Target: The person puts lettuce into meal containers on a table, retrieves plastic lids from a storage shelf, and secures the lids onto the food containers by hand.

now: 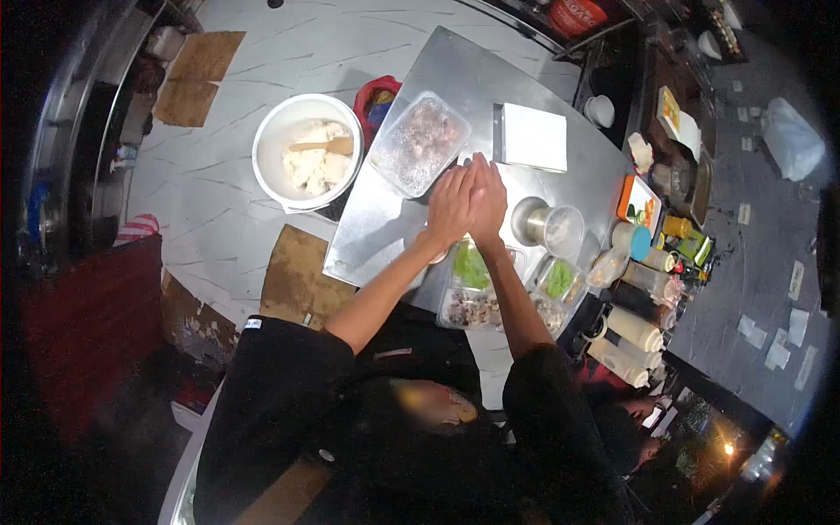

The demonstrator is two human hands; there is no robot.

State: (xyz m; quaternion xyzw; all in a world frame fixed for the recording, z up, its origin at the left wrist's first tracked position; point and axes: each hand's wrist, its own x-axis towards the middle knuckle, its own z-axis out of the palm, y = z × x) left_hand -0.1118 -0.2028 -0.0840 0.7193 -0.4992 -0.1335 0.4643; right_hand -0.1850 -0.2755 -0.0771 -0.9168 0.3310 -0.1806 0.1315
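My left hand [449, 207] and my right hand [488, 199] are pressed together over the steel table, fingers pointing away from me. Whatever lies between the palms, if anything, is hidden. Just left of the fingertips is a clear plastic container [420, 144] with a frosted look and dark reddish contents. To the right of my hands stand a round metal canister [528, 220] and a clear plastic tub [563, 231]. Beneath my forearms, clear containers hold green lettuce [471, 267] and chopped dark-and-pale food [472, 309].
Left of the steel table [455, 66] stands a white bowl [268, 166] of rice with a wooden paddle [322, 147]. A white square stack or box [535, 137] lies toward the back. Squeeze bottles [634, 329] and an orange tray [626, 198] line the right edge. Cardboard [302, 276] covers some floor.
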